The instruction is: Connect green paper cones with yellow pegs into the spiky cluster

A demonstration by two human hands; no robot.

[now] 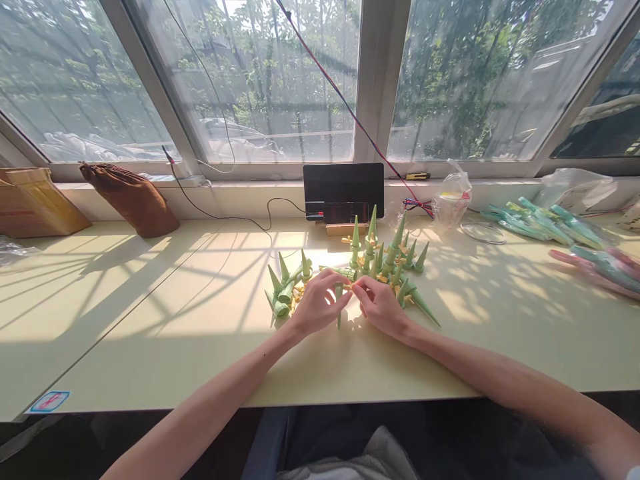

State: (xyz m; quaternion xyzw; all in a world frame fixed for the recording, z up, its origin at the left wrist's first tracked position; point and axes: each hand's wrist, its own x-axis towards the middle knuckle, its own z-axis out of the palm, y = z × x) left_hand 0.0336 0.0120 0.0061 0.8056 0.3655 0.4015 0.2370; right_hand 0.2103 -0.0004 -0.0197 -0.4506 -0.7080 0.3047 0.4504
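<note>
A: Start at the left end of the desk, what's there?

B: A cardboard box by the window, then a brown drawstring pouch leaning over to the left

A: And next?

B: A small group of green cones, some upright, some lying down, with yellow pieces among them. The left hand is just beside it

A: Holding anything?

B: Yes, thumb and forefinger pinch a green cone, point down, over the near part of the desk. A black tablet stands well behind it

A: What about the right hand?

B: Its fingertips meet the left ones, gripping a small yellow peg at the cone's upper end; whether the peg sits in the cone, I can't tell

A: Further right?

B: A bigger cluster of cones, mostly upright, just behind that hand. Then a bagged plastic cup, teal packets and, nearer, a pink packet
</note>
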